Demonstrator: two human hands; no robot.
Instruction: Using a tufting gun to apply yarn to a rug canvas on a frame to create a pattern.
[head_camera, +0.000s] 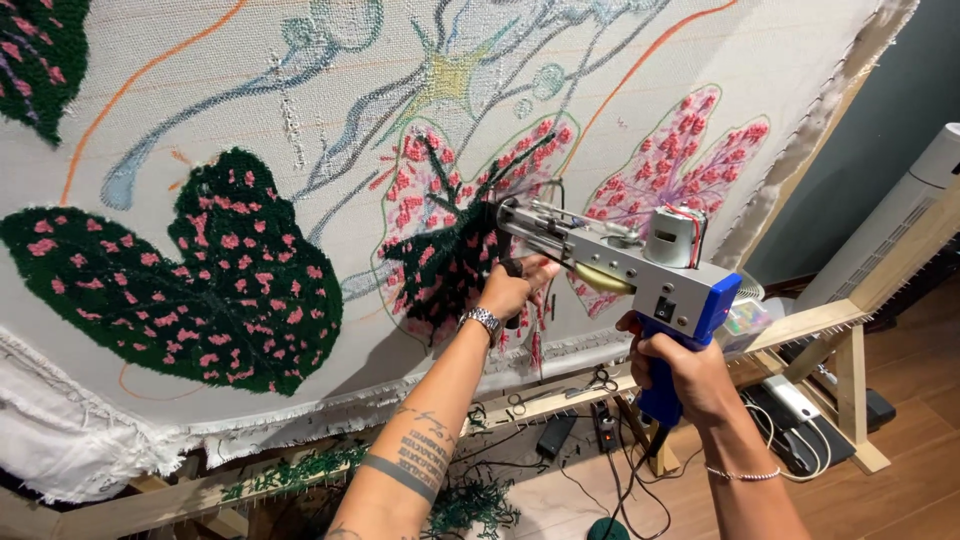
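Both hands, left (508, 290) and right (680, 370), grip the gun (625, 262) tight; press it flat on the cloth (250, 110), moving slowly.

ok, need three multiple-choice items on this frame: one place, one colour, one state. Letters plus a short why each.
1. Where is the tip of the tufting gun?
A. against the cloth at a half-filled leaf
B. on the floor
C. on the frame rail

2. What colour is the gun's handle?
A. red
B. blue
C. yellow

3. How is the gun held?
A. left hand alone
B. it lies unheld
C. right hand on the handle, left hand under the front

Answers: 1 A, the tip meets the cloth at the dark green and pink patch. 2 B, the grip shows blue. 3 C, both hands grip it.
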